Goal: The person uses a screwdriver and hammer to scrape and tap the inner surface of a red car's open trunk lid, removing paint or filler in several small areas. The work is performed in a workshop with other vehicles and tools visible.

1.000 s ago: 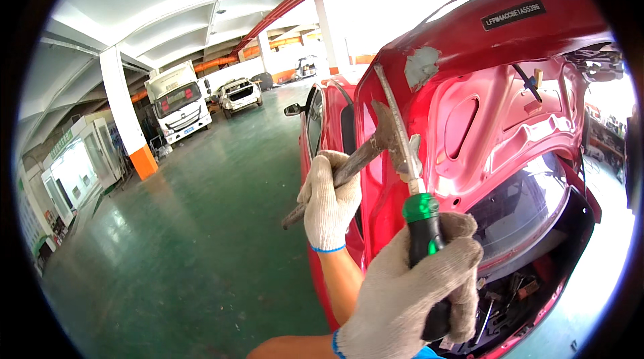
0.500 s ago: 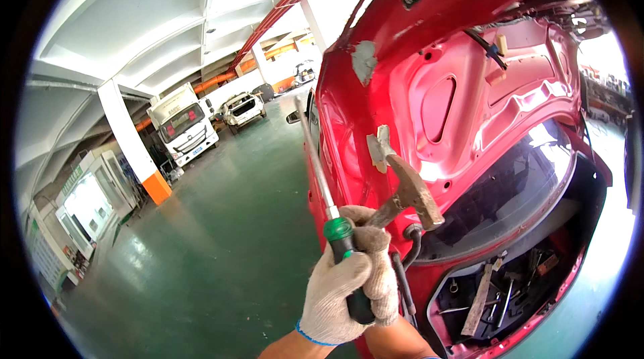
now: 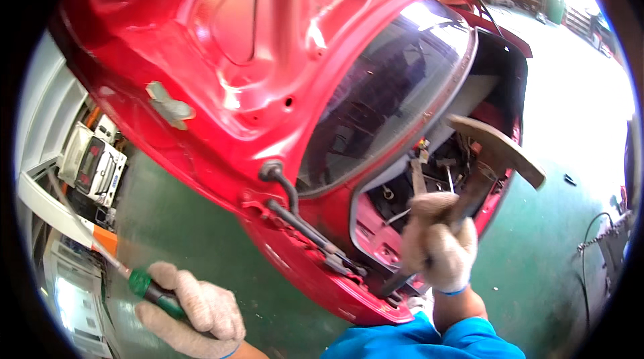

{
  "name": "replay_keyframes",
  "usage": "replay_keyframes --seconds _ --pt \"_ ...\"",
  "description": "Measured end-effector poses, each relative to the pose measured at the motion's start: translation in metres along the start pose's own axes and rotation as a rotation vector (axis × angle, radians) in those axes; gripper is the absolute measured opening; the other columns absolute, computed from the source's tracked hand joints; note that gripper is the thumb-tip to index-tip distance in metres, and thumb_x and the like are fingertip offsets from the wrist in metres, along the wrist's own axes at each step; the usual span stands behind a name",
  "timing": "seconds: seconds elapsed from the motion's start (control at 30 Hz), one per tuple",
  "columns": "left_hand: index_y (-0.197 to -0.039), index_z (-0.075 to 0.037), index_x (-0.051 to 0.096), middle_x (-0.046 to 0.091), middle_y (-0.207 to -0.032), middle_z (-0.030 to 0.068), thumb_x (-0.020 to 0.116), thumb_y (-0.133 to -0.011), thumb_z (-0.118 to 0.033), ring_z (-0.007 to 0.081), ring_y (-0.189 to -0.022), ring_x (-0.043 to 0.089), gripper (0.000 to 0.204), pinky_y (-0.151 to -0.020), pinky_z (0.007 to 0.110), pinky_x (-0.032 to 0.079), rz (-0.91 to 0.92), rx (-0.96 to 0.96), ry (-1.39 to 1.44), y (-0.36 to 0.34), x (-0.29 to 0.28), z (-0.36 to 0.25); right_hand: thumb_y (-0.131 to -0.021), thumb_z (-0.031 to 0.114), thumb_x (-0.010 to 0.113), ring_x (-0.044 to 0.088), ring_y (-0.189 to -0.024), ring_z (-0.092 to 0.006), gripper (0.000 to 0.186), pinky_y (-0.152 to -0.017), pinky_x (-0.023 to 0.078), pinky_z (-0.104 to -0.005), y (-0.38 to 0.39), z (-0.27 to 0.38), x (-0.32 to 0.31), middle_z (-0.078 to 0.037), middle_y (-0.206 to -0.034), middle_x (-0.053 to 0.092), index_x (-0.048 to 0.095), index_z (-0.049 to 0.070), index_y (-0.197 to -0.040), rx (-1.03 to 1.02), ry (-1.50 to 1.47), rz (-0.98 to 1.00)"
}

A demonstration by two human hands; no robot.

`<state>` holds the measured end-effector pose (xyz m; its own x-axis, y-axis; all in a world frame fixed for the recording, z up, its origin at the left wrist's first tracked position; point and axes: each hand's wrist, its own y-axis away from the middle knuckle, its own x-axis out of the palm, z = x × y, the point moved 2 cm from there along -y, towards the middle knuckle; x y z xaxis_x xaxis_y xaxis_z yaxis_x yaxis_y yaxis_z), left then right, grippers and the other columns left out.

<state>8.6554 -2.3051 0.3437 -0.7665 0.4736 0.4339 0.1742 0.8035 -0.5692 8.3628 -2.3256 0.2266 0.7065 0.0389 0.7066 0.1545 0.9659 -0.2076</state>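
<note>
- Where close together half a second ago, now spread well apart: left hand at the lower left, right hand right of centre, both in pale knitted gloves.
- In the left hand, a long screwdriver with a green-and-black handle; fingers curled snugly around the grip, metal shaft slanting up and left, well out to the side of the raised red trunk lid.
- In the right hand, a hammer; fingers wrapped fully around the handle, head tilted up and right, in front of the trunk compartment.
- No longer bunched together, screwdriver and hammer; judged by that gap, neither one bearing on the other. Contact between hammer handle and bodywork: cannot tell.
- Swung across as well, the view: trunk lid now filling the upper left, with a bare grey patch near its edge.
- Beside the lid, a dark rear window and a black curved hinge arm.
- Inside the compartment, several loose tools, too small to name surely.
- Near the left edge, a white truck; below, green floor and bright blue clothing.
</note>
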Motion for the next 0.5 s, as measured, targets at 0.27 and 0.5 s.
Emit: replay_keyframes --seconds 0.27,0.5 --pt "-0.144 0.008 0.043 0.045 -0.071 0.0086 0.045 -0.113 -0.046 0.0135 -0.040 0.037 0.063 -0.026 0.030 0.033 -0.090 -0.058 -0.176 0.016 -0.024 0.054 -0.096 0.026 0.070 0.071 -0.081 -0.0448 0.024 -0.074 0.055 -0.0520 0.038 -0.105 -0.289 -0.024 -0.089 0.071 0.060 0.006 -0.105 0.283 1.555 -0.576" --pt "-0.141 -0.002 0.052 0.051 -0.072 0.0066 0.046 -0.109 -0.058 0.0173 -0.045 0.046 0.065 -0.033 0.035 0.040 -0.291 -0.311 -0.181 0.050 0.003 0.104 -0.097 0.023 0.054 0.072 -0.110 -0.0440 0.031 -0.096 0.057 -0.0542 0.024 -0.262 -0.398 -0.029 -0.114 0.074 0.065 0.002 -0.117 0.953 1.659 -0.349"
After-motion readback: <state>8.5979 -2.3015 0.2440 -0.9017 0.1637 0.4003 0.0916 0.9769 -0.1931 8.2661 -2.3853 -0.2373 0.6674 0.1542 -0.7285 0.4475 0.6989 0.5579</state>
